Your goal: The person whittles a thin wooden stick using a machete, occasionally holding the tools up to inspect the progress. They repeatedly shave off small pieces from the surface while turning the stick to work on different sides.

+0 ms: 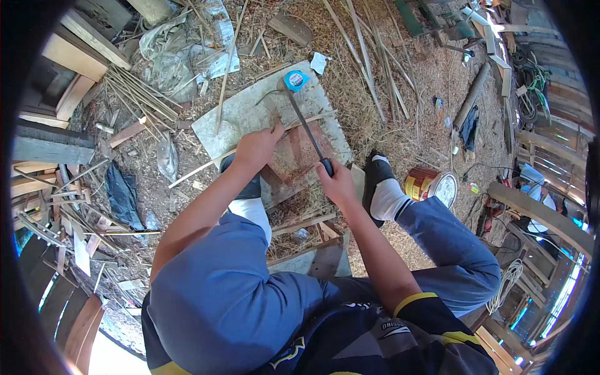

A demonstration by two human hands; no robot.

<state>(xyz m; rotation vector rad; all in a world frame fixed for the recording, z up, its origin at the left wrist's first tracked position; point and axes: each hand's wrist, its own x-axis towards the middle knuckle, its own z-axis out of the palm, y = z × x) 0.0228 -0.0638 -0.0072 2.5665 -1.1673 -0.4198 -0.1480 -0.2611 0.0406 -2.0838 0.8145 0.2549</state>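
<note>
My right hand [338, 185] is wrapped round the dark handle of a long, narrow blade [306, 127], which points up and away over the board. My left hand [255, 149] is closed on a thin wooden strip [206, 165] that lies slantwise across the board. Under both is a worn, pale board [231, 114] with a reddish-brown patch [300, 152]. A blue tape measure [295, 80] sits near the board's far edge, close to the blade's far end. My fingertips on the left are partly hidden.
A paint can [431, 185] stands right of my right foot [383, 187]. Wooden strips [140, 100] and plastic sheets [169, 56] litter the ground at the upper left. A black bag [123, 195] lies left. Long strips [369, 62] lie beyond the board; a beam [540, 215] is at right.
</note>
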